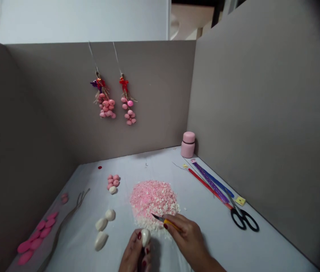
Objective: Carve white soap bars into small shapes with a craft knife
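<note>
My left hand (136, 252) grips a white rounded lump that looks like soap (146, 237) between thumb and fingers, low in the middle of the view. In my right hand (187, 238) is a small knife with a yellow handle (172, 225); its dark pointed blade (157, 217) aims up and left, apart from the lump. Just beyond both hands lies a heap of pink and white shavings (154, 196). To the left rest three larger white lumps, one of them nearest the front (101, 241).
Small pink balls (113, 177) sit with one white ball (112, 190). Bright pink flat ovals (36, 243) and twine (63, 223) lie at left. Ribbons (209, 181), black-handled scissors (244, 219) and a pink jar (188, 145) stand right. Two ball bunches (106, 104) hang behind.
</note>
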`<state>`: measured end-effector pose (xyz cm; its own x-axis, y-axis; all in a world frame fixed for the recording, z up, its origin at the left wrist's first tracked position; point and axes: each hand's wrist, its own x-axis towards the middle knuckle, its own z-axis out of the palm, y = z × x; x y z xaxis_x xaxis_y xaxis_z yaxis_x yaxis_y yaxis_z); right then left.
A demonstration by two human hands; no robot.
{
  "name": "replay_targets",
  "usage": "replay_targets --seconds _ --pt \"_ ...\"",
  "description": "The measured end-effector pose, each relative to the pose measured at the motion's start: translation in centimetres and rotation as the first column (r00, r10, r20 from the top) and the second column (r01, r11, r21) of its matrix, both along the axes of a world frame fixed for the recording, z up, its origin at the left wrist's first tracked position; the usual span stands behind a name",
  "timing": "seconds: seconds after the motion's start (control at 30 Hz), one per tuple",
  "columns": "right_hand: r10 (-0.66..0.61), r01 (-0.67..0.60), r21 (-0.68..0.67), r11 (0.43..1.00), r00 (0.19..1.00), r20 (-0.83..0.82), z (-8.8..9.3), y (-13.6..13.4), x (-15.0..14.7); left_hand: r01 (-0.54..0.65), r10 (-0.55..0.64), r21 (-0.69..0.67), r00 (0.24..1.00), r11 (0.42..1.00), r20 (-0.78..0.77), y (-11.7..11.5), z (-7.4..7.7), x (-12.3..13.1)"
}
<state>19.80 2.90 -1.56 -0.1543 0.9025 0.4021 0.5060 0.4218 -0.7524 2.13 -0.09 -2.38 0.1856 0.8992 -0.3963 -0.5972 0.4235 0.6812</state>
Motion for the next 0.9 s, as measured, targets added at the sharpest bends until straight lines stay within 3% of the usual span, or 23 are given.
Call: replay_targets --seconds 0.1,0.23,0.4,0.6,0.77,0.9 --pt "0.106 -0.109 0.075 0.991 0.993 0.044 0.1 -0.9 -0.5 -0.081 0.081 0.035 0.997 0.996 -0.009 -0.2 0.0 0.3" --pt "0.205 -0.236 0.151 0.96 0.959 0.194 0.2 -1.6 -0.8 -0.101 0.1 0.027 0.995 0.995 0.022 -0.4 -0.2 0.3" --pt "0.19 -0.23 0.162 0.96 0.954 0.23 -0.1 -1.3 -0.7 -0.067 0.068 -0.014 0.996 0.998 0.055 -0.4 -0.2 0.1" --pt "0.102 -0.107 0.03 0.994 0.987 0.127 0.0 -0.8 0.0 -0.075 0.074 -0.04 0.997 0.996 -0.023 -0.5 0.5 0.3" --pt "0.203 -0.219 0.099 0.971 0.967 0.152 0.7 -1.2 -0.4 -0.068 0.07 0.044 0.995 0.997 -0.066 -0.6 0.5 0.6" --pt "0.182 -0.201 0.116 0.973 0.97 0.159 0.8 -1.6 -0.7 -0.081 0.087 0.049 0.987 0.996 -0.133 -0.7 0.7 0.6"
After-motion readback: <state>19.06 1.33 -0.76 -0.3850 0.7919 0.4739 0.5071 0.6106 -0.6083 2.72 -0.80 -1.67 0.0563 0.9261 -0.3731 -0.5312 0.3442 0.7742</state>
